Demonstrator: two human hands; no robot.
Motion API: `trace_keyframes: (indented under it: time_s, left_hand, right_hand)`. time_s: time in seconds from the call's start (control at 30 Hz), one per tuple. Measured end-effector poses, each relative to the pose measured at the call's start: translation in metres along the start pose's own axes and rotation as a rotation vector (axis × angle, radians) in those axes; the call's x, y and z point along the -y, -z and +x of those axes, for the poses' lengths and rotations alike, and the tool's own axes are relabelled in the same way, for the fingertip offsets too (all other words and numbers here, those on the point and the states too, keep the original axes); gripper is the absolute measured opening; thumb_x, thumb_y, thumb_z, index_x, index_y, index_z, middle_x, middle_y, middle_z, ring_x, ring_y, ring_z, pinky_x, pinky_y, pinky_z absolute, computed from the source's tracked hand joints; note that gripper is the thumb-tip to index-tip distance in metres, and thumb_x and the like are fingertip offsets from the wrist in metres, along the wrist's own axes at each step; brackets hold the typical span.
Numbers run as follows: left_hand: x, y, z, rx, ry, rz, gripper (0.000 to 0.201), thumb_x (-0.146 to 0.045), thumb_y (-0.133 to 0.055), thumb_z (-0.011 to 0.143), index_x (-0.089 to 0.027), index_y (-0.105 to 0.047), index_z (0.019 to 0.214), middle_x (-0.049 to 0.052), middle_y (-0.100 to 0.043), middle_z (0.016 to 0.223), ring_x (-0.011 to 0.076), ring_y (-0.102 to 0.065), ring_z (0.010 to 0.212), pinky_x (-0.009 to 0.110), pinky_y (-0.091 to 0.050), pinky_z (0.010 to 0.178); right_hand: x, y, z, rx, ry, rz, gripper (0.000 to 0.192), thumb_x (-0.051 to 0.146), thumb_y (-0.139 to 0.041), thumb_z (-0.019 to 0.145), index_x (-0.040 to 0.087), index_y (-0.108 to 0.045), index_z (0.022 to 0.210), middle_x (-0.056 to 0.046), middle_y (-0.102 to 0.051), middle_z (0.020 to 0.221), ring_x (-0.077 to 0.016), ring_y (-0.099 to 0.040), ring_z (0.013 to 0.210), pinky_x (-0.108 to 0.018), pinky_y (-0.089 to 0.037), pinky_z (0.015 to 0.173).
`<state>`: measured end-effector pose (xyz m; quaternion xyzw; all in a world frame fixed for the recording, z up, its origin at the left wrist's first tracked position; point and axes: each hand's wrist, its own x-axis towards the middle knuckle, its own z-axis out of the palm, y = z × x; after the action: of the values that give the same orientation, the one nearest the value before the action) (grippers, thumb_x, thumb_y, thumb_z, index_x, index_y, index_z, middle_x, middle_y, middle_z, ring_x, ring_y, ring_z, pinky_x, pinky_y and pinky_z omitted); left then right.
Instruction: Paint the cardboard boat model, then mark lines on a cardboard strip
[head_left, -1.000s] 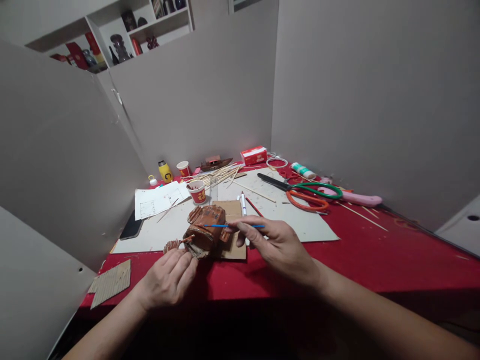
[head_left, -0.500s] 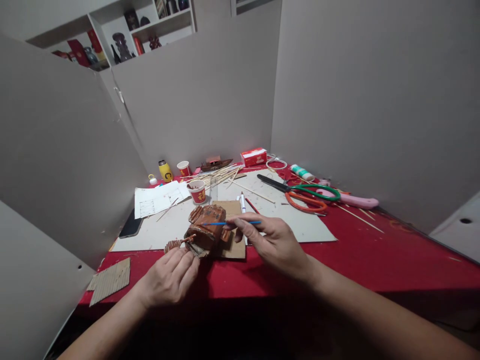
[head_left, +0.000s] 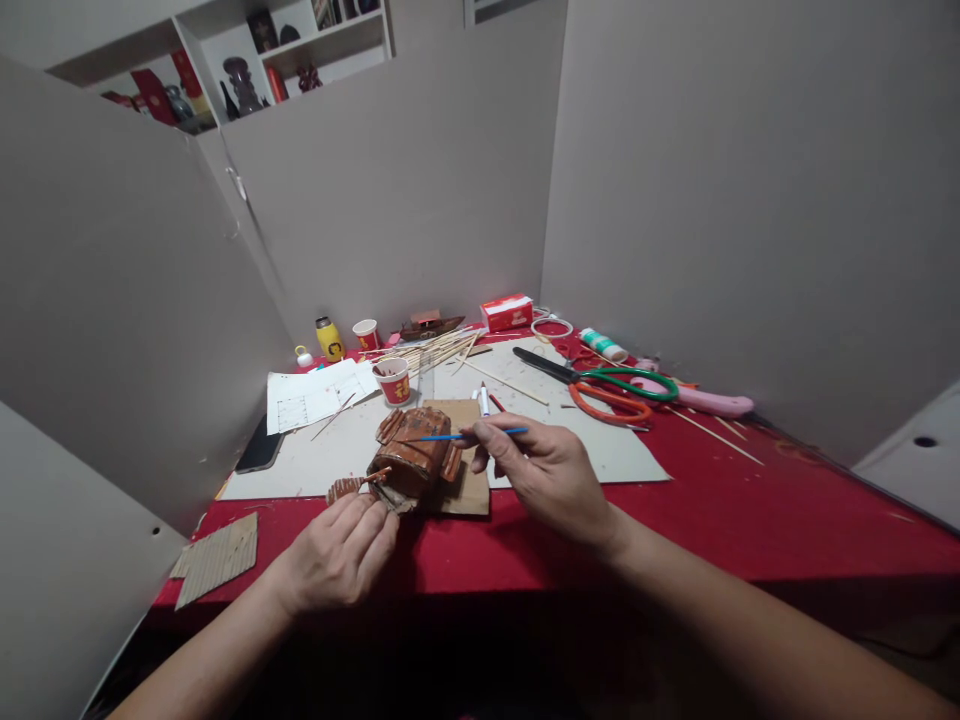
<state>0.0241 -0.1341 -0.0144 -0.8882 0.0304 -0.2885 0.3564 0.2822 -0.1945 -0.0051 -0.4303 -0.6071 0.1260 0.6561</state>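
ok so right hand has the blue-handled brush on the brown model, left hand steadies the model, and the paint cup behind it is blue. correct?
Not quite: the paper cup behind the brown model is red and white, not blue, as the head view shows. The rest stands: the right hand holds the blue-handled brush to the model, and the left hand steadies the model at its near end.

no legible text anywhere, red paper cups (head_left: 394,383) carry a yellow mark too blurred to read, red box (head_left: 508,312) at bench far edge has unreadable white print, paper sheet (head_left: 319,394) shows only line drawings
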Motion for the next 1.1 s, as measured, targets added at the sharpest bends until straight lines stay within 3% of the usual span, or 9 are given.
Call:
trace_keyframes:
  time_s: [0.17, 0.3, 0.47, 0.6, 0.77, 0.9, 1.1]
  left_hand:
    - [0.0, 0.0, -0.003, 0.012, -0.003, -0.008, 0.027, -0.005, -0.045, 0.091, -0.003, -0.065, 0.107, 0.016, -0.073, 0.09, 0.0247, -0.07, 0.09, 0.04, -0.057, 0.084]
    - [0.0, -0.001, -0.005, 0.012, -0.01, -0.01, 0.027, -0.006, -0.045, 0.091, -0.003, -0.065, 0.108, 0.016, -0.073, 0.091, 0.0243, -0.069, 0.09, 0.04, -0.056, 0.085]
    - [-0.001, -0.002, -0.004, 0.006, 0.003, 0.01, 0.029, -0.005, -0.041, 0.091, -0.005, -0.065, 0.107, 0.014, -0.074, 0.089, 0.023, -0.07, 0.089, 0.039, -0.057, 0.084]
    - [-0.001, -0.002, -0.003, 0.007, 0.0, 0.015, 0.029, -0.006, -0.04, 0.091, -0.006, -0.064, 0.107, 0.013, -0.074, 0.088, 0.0225, -0.07, 0.088, 0.038, -0.056, 0.084]
    - [-0.001, -0.001, -0.003, 0.01, -0.007, 0.02, 0.028, -0.006, -0.039, 0.092, -0.006, -0.064, 0.104, 0.013, -0.074, 0.088, 0.0232, -0.071, 0.086, 0.038, -0.056, 0.082]
    - [0.0, 0.0, -0.001, 0.006, -0.002, 0.016, 0.028, -0.005, -0.038, 0.092, -0.006, -0.064, 0.104, 0.014, -0.074, 0.088, 0.023, -0.071, 0.085, 0.038, -0.056, 0.083]
    - [0.0, -0.001, -0.003, 0.007, 0.001, 0.016, 0.029, -0.004, -0.039, 0.091, -0.005, -0.064, 0.106, 0.015, -0.074, 0.089, 0.0236, -0.071, 0.089, 0.039, -0.056, 0.085]
  right_hand:
    - [0.0, 0.001, -0.001, -0.087, 0.032, -0.066, 0.027, 0.038, -0.058, 0.095, 0.016, -0.072, 0.086, -0.004, -0.073, 0.069, -0.0131, -0.066, 0.055, -0.024, -0.054, 0.053]
    - [0.0, 0.003, -0.002, 0.006, 0.019, -0.029, 0.029, 0.038, -0.057, 0.095, 0.017, -0.074, 0.086, -0.003, -0.07, 0.063, -0.0137, -0.066, 0.055, -0.023, -0.054, 0.052]
    - [-0.007, 0.004, -0.001, -0.107, 0.108, -0.148, 0.023, 0.033, -0.059, 0.094, 0.017, -0.075, 0.087, -0.004, -0.074, 0.069, -0.0149, -0.068, 0.056, -0.026, -0.056, 0.055]
    - [-0.006, 0.003, -0.001, -0.025, 0.175, -0.171, 0.017, 0.025, -0.062, 0.092, 0.019, -0.078, 0.089, -0.004, -0.076, 0.072, -0.0169, -0.072, 0.061, -0.028, -0.059, 0.063]
    - [-0.003, 0.004, 0.0, -0.075, 0.193, -0.195, 0.017, 0.023, -0.061, 0.091, 0.018, -0.077, 0.089, -0.004, -0.077, 0.074, -0.017, -0.072, 0.061, -0.028, -0.059, 0.063]
    - [0.001, 0.007, -0.005, 0.032, 0.154, -0.133, 0.017, 0.023, -0.061, 0.092, 0.019, -0.077, 0.089, -0.002, -0.074, 0.067, -0.0156, -0.07, 0.057, -0.025, -0.058, 0.059]
    - [0.004, 0.01, -0.013, -0.08, 0.193, -0.16, 0.015, 0.019, -0.063, 0.091, 0.015, -0.076, 0.087, -0.003, -0.075, 0.068, -0.0138, -0.07, 0.057, -0.022, -0.057, 0.057]
